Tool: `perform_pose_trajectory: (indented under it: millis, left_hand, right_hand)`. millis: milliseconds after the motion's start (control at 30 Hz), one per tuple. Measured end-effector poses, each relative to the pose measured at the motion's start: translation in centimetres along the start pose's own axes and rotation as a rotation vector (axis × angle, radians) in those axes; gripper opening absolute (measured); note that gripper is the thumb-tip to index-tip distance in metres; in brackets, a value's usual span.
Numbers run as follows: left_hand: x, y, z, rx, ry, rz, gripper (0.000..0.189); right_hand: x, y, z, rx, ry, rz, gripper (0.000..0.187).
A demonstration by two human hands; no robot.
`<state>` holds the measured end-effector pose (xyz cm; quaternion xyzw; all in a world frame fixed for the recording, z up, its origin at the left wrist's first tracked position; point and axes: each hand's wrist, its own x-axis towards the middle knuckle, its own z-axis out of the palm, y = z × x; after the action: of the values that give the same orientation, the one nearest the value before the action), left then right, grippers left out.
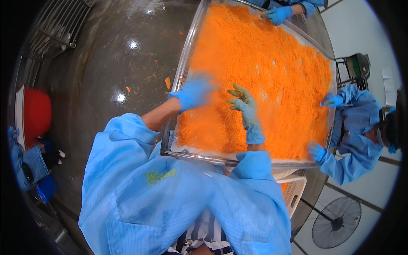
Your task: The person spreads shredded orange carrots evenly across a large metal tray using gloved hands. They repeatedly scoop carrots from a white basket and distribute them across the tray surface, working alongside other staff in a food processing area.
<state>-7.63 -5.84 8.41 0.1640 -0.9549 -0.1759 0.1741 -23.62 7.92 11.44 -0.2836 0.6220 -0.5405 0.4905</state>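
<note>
Orange shreds [264, 86], which look like shredded carrot, cover a white liner [210, 152] on a large rectangular metal-framed table [182, 71] in front of me. My left hand [196, 91], in a blue glove, is over the shreds by the left rim. Motion blurs its fingers, so I cannot tell whether they hold anything. My right hand [247, 110], in a blue glove stained greenish on the fingers, hovers above the shreds near the middle of the close side. Its fingers are spread and slightly curled, with nothing seen between them.
A co-worker's gloved hands [331, 100] work at the right edge; another person's gloved hand [278, 15] is at the far edge. A white crate [295, 194] stands below the near right corner, with a fan [336, 223] beyond. Left are a red tub [36, 114] and a metal rack [60, 25].
</note>
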Motion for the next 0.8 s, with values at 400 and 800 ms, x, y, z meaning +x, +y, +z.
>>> perform_pose_trajectory:
  millis: [400, 800]
  left_hand:
    - [-7.0, 0.7, 0.3, 0.084, -0.233, -0.066, 0.059]
    - [-5.4, -5.6, 1.1, 0.237, -0.057, -0.155, 0.065]
  right_hand:
    - [-33.6, 9.3, -18.6, -0.098, 1.178, 0.359, 0.050]
    - [-28.9, 35.4, -16.2, -0.588, 1.208, 0.648, 0.078]
